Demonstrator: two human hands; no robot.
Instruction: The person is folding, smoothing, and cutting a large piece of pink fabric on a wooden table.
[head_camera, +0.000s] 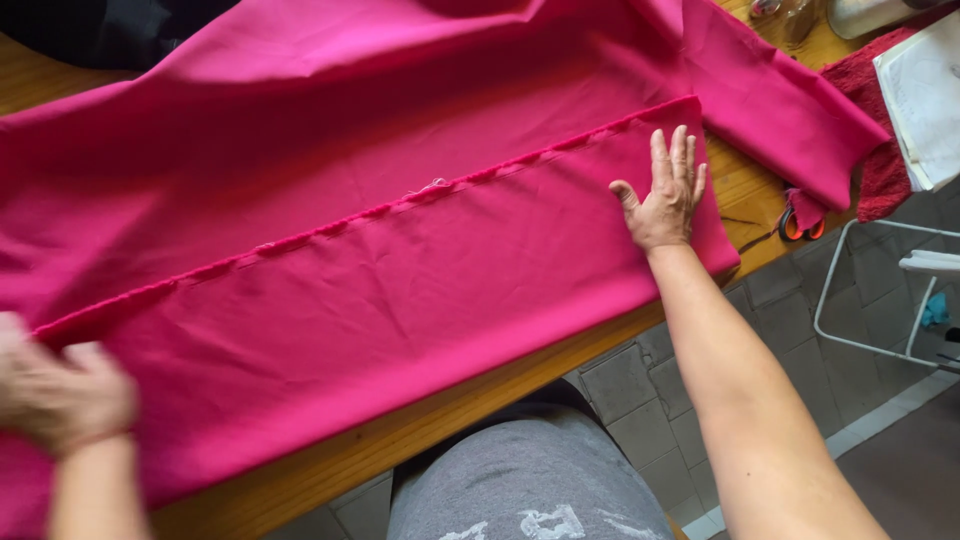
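One pink cloth lay folded across the bench. Two hands worked it: the right hand pressed flat, fingers spread, gripping nothing; the left hand (blurred, half cut off) sat at its edge, grip unclear. One pair of scissors peeked out, mostly hidden.

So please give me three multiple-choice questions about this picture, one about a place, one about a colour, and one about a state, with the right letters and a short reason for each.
1. Where does the right hand rest?
A. on the folded fabric near its right end
B. on the floor tiles
C. on the scissors

2. What colour is the fabric?
A. blue
B. bright pink
C. white

3. How is the right hand?
A. closed in a fist
B. pinching a needle
C. open and flat, fingers stretched

Answers:
1 A, the palm lies on the folded layer close to its raw edge.
2 B, the whole cloth on the wooden table is pink.
3 C, the fingers lie spread out on the cloth.

The left hand is blurred at the fabric's left end.
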